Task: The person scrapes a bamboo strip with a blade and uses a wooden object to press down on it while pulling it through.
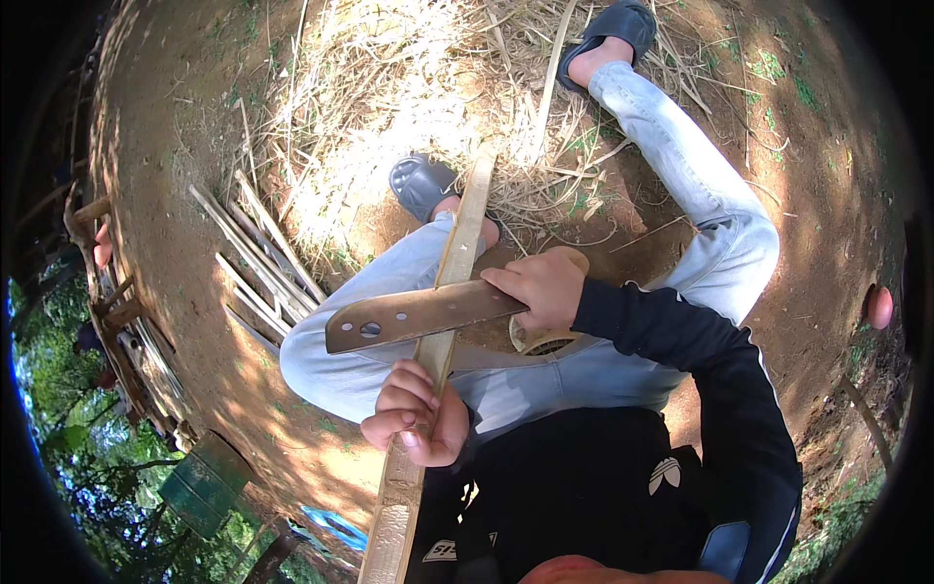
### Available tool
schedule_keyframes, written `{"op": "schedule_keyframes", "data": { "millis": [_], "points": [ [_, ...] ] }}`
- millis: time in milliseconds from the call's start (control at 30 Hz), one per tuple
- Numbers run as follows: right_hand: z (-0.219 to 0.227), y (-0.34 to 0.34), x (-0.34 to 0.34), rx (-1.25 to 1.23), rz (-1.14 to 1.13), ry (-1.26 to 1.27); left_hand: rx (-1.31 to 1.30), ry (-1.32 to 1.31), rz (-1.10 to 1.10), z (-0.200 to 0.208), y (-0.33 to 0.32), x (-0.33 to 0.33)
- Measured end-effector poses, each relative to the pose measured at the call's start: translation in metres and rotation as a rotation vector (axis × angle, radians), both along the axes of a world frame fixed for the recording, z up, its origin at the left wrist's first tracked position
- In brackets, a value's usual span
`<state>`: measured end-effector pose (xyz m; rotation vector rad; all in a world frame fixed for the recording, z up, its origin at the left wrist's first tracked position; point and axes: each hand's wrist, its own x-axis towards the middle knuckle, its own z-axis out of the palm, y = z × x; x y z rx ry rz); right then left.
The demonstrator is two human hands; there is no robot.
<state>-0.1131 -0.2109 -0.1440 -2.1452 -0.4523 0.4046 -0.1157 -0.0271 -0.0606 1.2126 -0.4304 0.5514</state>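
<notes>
A long split strip of bamboo (pixel 465 222) runs from the straw-covered ground, between my legs, back past my left side. My left hand (pixel 416 414) is closed around it below the blade. A broad machete (pixel 418 313), with several holes near its squared end, lies crosswise over the strip, just beyond my left hand. My right hand (pixel 547 287) grips the machete at its right end, and the fingers hide most of the handle. Whether the edge bites into the bamboo cannot be made out.
Thin shavings (pixel 379 88) cover the ground ahead around my dark sandals (pixel 422 185). Several split strips (pixel 263 258) lie beside my left knee. Farther left are a wooden frame (pixel 122 311) and a green container (pixel 204 484). Something blue (pixel 336 526) lies at the lower left.
</notes>
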Motion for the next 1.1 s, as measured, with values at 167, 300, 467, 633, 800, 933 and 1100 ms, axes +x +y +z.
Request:
{"op": "schedule_keyframes", "data": {
  "millis": [167, 300, 467, 633, 800, 933, 1100],
  "points": [
    [0.017, 0.003, -0.016, 0.034, -0.016, 0.029, 0.052, -0.036, -0.012, 0.000, -0.009, -0.005],
    [-0.002, 0.000, -0.011, -0.061, -0.055, 0.090, 0.062, -0.051, 0.011, 0.001, -0.018, -0.007],
    [0.021, -0.002, -0.016, 0.094, -0.059, 0.007, 0.046, -0.046, 0.026, 0.000, -0.022, -0.011],
    [-0.011, -0.021, 0.010, -0.266, -0.087, 0.284, 0.046, -0.049, -0.001, 0.004, -0.024, -0.009],
    [0.006, -0.009, -0.014, 0.001, -0.121, 0.040, 0.044, -0.068, 0.017, 0.000, -0.024, -0.008],
    [-0.008, -0.012, 0.000, -0.092, -0.107, 0.081, 0.075, -0.038, 0.025, 0.006, -0.023, -0.006],
    [-0.003, -0.015, -0.009, 0.046, -0.136, 0.003, 0.067, -0.038, 0.026, 0.003, -0.027, -0.009]
  ]
}}
